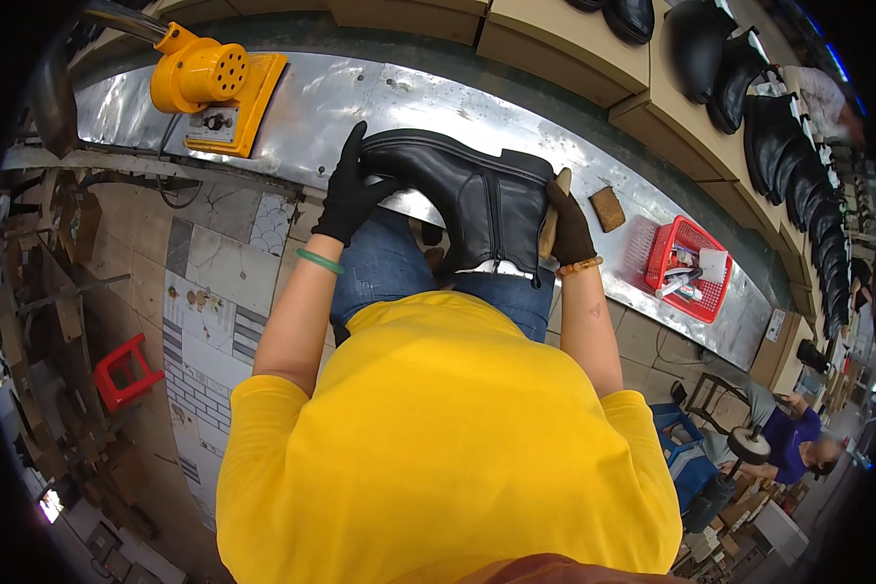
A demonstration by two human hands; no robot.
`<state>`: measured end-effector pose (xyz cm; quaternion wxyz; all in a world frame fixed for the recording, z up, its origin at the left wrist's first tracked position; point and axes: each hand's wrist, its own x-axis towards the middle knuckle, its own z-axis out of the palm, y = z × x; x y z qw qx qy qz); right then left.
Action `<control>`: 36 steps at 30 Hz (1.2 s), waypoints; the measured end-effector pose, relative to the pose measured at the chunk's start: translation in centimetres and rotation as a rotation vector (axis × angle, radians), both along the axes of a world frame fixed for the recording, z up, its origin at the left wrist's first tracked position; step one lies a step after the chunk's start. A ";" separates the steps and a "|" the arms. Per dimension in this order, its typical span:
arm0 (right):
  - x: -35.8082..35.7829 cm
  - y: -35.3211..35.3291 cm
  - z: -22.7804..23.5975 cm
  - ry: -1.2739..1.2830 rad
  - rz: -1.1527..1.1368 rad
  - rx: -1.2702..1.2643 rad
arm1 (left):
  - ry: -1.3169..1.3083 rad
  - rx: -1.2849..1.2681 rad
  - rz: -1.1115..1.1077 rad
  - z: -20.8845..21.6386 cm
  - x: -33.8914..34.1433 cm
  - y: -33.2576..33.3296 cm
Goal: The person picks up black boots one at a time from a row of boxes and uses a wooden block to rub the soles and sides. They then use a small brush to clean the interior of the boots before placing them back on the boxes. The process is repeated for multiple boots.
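A black leather ankle boot (472, 200) is held sideways over the near edge of the metal bench, its sole turned to the far side and its shaft toward me. A zipper runs along the shaft, and a white patch shows at its opening. Round the toe, my left hand (352, 195) in a black glove grips with thumb and fingers apart. My right hand (568, 222), also gloved, is closed on the heel and back of the shaft. Something tan shows between that hand and the boot; I cannot tell whether it is glove or cloth.
A yellow machine (214, 88) with a knob stands at left on the metal bench (438, 97). Right of the boot are a brown block (607, 208) and a red basket (693, 271) of small items. Black boots (798, 156) line the shelf. A person (788, 443) sits at lower right.
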<state>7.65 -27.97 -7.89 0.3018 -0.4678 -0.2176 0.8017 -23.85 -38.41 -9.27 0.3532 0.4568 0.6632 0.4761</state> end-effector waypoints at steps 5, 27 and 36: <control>-0.4 0.0 1.0 0.005 0.023 -0.021 | -0.139 0.030 0.009 -1.0 0.0 0.0; -1.8 0.1 2.7 0.172 0.018 0.016 | 1.145 0.433 -0.386 4.1 4.7 5.5; -1.1 0.2 0.9 0.051 -0.048 -0.080 | 0.911 0.539 -0.418 4.7 3.9 7.2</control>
